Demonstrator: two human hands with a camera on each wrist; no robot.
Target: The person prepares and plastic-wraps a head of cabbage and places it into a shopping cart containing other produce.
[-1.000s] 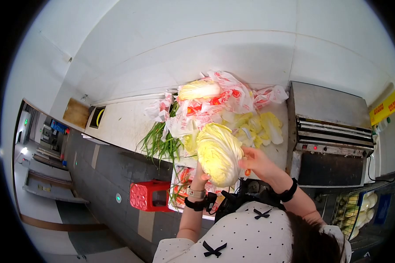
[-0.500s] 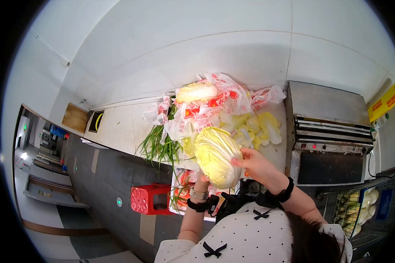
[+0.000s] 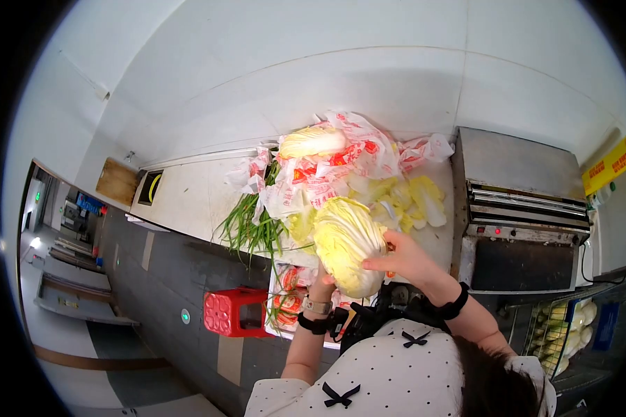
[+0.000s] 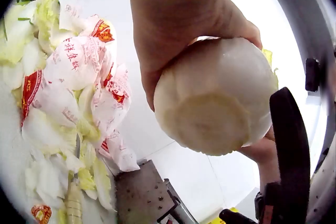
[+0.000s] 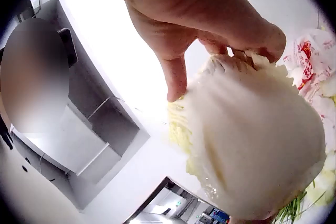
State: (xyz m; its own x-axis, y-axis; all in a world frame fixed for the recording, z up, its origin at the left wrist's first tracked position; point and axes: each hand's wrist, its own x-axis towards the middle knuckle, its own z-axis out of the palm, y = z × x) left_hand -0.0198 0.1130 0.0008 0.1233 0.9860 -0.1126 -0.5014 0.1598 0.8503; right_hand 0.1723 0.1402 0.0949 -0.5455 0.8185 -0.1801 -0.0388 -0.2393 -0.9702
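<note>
A head of napa cabbage [image 3: 350,244], pale yellow and leafy, is held up between both hands in front of the person's chest. The left hand [image 4: 184,29] grips it from the side near its white cut base [image 4: 210,121]. At the other end the right hand [image 5: 197,29] holds the leaf tips, its thumb [image 3: 377,264] lying across the leaves in the head view. A second napa cabbage [image 3: 313,142] lies at the back of the counter on crumpled red-and-white plastic bags [image 3: 368,153]. Loose yellow leaves [image 3: 424,201] are spread on the counter beyond the held cabbage.
Long green stalks [image 3: 247,226] hang over the front edge of the counter [image 3: 195,198]. A metal wrapping machine [image 3: 522,201] stands on the right, with a rack of pale vegetables [image 3: 563,333] below. On the floor at left is a red stool [image 3: 233,313].
The cabbage has turned and shifted slightly in the hands. The right thumb has moved from the cabbage's right edge onto its front leaves. The left hand stays at its lower left.
</note>
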